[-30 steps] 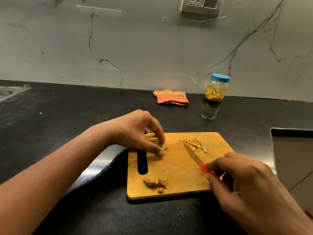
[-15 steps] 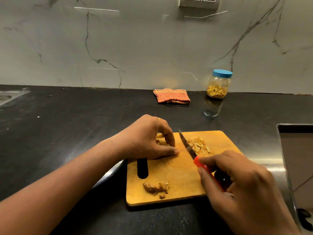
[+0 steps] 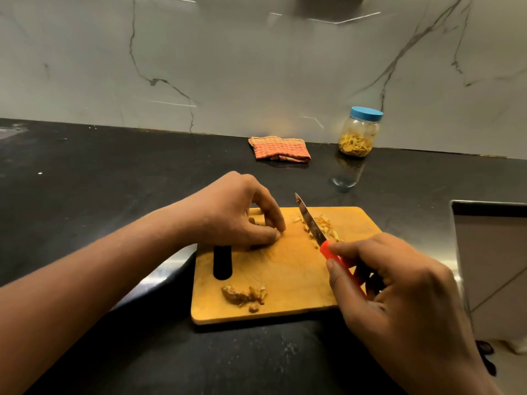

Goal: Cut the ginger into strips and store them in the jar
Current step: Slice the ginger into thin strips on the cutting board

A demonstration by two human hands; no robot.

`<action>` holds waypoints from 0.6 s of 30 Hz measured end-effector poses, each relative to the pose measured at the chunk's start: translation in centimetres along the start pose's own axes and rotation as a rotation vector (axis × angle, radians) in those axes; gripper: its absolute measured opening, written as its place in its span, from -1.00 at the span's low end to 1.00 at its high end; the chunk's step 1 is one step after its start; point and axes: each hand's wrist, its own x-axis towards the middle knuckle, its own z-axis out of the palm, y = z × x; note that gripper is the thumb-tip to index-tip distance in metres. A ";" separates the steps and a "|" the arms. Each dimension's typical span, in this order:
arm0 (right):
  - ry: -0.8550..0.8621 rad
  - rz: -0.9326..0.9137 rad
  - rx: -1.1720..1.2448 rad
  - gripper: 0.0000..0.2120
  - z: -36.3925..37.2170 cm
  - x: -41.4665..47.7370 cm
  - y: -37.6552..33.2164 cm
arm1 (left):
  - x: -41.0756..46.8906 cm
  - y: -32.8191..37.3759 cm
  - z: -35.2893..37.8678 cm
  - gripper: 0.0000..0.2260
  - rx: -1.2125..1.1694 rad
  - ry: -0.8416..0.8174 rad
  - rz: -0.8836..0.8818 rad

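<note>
The left hand (image 3: 236, 215) pinches the ginger (image 3: 253, 221), mostly hidden under its fingers, on the board (image 3: 285, 269); the right hand (image 3: 399, 295) grips the knife (image 3: 310, 220), blade above the strips (image 3: 325, 223). Scraps (image 3: 245, 295) lie near the board's front edge. Cloth (image 3: 279, 148) and lidded jar (image 3: 360, 132) sit behind on the surface (image 3: 114, 166).

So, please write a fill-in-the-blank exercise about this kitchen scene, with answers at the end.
1. The right hand holds a knife with a ____ handle.
2. The jar has a ____ lid.
3. The folded cloth lies to the ____ of the jar.
4. The left hand holds a ginger piece on the cutting ____.
Answers: red, blue, left, board.
</note>
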 end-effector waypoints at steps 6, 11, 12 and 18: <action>-0.019 0.019 0.006 -0.80 0.0 -0.1 0.0 | -0.1 1.3 1.4 -0.85 0.126 0.142 -0.002; 0.003 0.020 0.001 -0.81 0.0 0.0 0.1 | 0.0 1.7 1.0 -0.82 0.098 0.052 -0.063; 0.005 0.020 0.006 -0.81 0.0 0.0 0.2 | 0.0 1.7 0.8 -0.81 0.071 0.035 -0.077; 0.007 0.008 0.030 -0.83 -0.1 0.0 0.4 | 0.1 1.2 0.6 -0.81 -0.045 0.003 -0.116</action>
